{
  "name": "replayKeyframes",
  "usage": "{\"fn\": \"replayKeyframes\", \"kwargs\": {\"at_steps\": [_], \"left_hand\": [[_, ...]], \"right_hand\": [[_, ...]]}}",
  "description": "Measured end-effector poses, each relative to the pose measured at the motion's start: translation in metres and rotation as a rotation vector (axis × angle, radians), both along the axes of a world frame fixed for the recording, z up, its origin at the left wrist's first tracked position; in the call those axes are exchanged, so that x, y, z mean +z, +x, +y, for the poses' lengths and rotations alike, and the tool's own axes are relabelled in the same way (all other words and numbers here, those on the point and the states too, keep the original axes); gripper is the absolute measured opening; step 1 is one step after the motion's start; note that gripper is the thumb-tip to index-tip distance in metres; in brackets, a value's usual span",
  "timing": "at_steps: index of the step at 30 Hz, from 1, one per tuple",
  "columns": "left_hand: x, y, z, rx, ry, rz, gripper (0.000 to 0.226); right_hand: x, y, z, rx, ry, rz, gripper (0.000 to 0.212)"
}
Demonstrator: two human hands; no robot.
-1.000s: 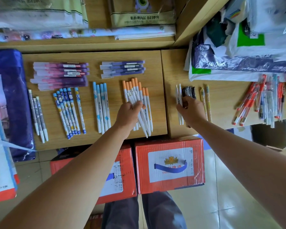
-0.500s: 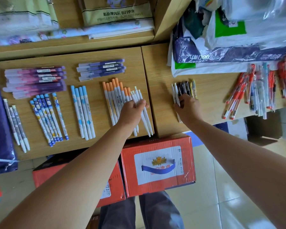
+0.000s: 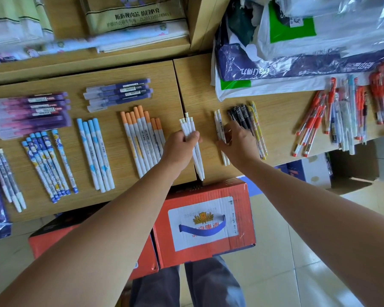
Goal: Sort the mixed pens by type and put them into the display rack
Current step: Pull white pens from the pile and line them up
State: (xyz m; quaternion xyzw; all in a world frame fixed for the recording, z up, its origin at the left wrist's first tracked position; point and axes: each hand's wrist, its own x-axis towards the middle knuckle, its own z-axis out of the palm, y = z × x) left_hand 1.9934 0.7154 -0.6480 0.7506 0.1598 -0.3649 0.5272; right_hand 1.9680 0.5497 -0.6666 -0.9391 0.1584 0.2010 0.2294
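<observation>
White pens (image 3: 189, 127) moved off orange-capped row (image 3: 142, 138), black pens (image 3: 239, 114) at right hand (image 3: 239, 145)

A red cardboard box (image 3: 208, 189) with a white label (a blue ribbon printed on it) stands on the tiled floor (image 3: 273, 289) beside a second red box (image 3: 47, 240). Plastic bags (image 3: 297, 52) pile up far right, and paper packs (image 3: 131, 16) fill the wooden shelf (image 3: 75, 60).

Stationery shop, pale wooden counter (image 3: 200, 89) laid with sorted pen stock such as orange-capped white pens (image 3: 142, 140), plastic-wrapped paper packs (image 3: 131, 18) shelved behind counter, red cardboard cartons (image 3: 242, 196) below counter
</observation>
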Motion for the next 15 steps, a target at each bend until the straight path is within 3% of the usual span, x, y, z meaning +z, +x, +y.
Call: {"fn": "replayKeyframes", "kwargs": {"at_steps": [6, 15], "left_hand": [[-0.010, -0.002, -0.014, -0.050, 0.124, 0.027, 0.040], [-0.019, -0.001, -0.042, -0.044, 0.285, -0.130, 0.033]], "right_hand": [[-0.004, -0.011, -0.006, 0.036, 0.043, -0.042, 0.048], [-0.007, -0.010, -0.016, 0.063, 0.090, -0.135, 0.027]]}}
